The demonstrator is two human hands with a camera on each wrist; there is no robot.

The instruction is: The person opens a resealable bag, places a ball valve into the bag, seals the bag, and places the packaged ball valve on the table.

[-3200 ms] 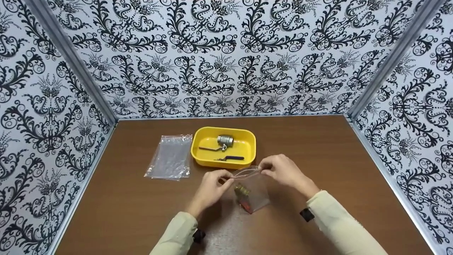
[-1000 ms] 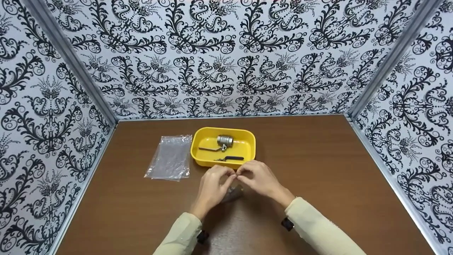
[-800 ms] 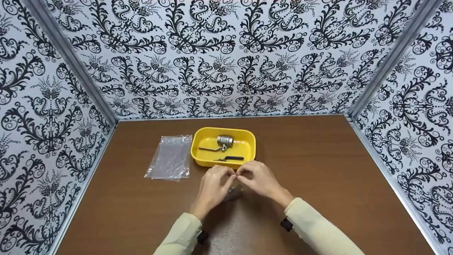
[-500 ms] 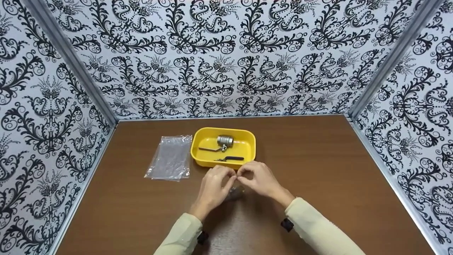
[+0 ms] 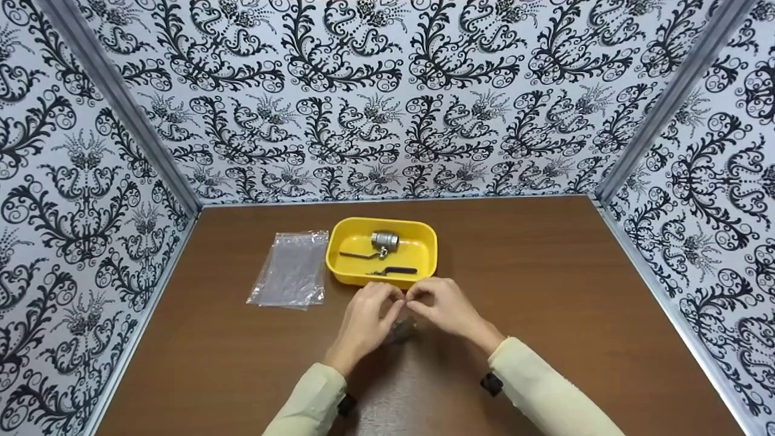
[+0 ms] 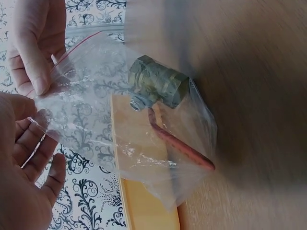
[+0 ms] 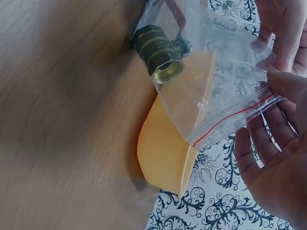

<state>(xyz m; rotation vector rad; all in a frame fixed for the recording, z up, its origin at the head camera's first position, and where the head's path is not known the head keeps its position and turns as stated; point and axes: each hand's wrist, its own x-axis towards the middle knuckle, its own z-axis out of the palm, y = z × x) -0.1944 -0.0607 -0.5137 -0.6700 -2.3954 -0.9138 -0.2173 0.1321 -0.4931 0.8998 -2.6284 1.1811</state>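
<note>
A clear zip bag (image 6: 91, 115) with a red line along its mouth hangs between both hands. Inside it lies a brass ball valve (image 6: 160, 84) with a red lever handle (image 6: 184, 148). The left hand (image 5: 364, 318) pinches the bag's top edge between thumb and fingers. Right beside it, the right hand (image 5: 447, 307) pinches the same edge, and the fingertips of both nearly meet. From the head view the bag is mostly hidden behind the hands; only the dark valve (image 5: 401, 330) shows below them. The right wrist view shows the valve's threaded opening (image 7: 169, 72).
Just beyond the hands stands a yellow tray (image 5: 333, 269). It holds a silver ball valve (image 5: 384, 241) with a lever and a separate dark-handled lever piece (image 5: 399, 270). Flat clear bags (image 5: 290, 269) lie left of it on the brown table (image 5: 533, 260). Patterned walls surround the table.
About three seconds ago the hands held the bag's mouth at two spread points; the right hand has since moved left to meet the left hand. Over the last second they barely move.
</note>
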